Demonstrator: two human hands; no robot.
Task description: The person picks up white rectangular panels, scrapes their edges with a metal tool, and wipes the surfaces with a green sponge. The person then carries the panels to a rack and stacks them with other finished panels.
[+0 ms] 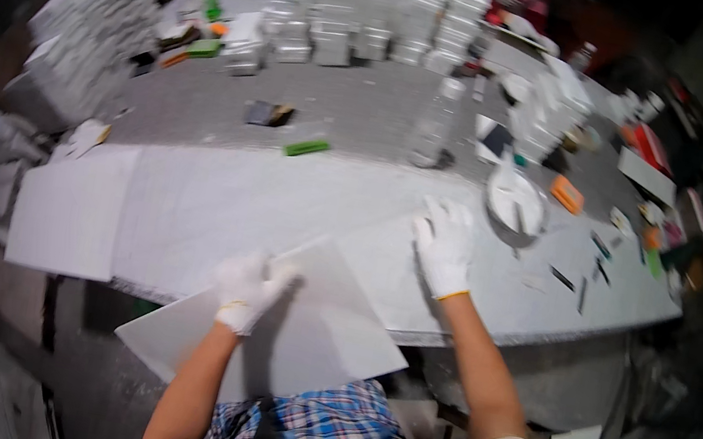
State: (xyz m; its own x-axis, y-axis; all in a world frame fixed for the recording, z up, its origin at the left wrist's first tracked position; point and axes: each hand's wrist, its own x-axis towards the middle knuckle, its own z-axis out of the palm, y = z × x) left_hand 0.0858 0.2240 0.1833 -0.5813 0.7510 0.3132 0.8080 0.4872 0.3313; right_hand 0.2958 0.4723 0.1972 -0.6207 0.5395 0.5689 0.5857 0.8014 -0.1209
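Note:
My left hand (250,289), in a white glove, grips the upper left edge of a white square panel (343,321). Its thumb lies over the panel's face, while the other fingers are blurred. The panel sits at an angle across the table's front edge, and its near part reaches toward my lap. To the right, my right hand (444,245), also gloved, is open with fingers stretched over the pale table covering (384,197). It holds nothing and is apart from the panel. A white round container (515,199) with a stick-like tool in it stands just beyond it.
Stacks of white boxes or tiles (339,15) line the back. A clear bottle (437,122), a green block (306,148) and an orange block (567,195) stand nearer. Another white panel (71,208) lies at left; several dark slim tools (563,278) lie at right.

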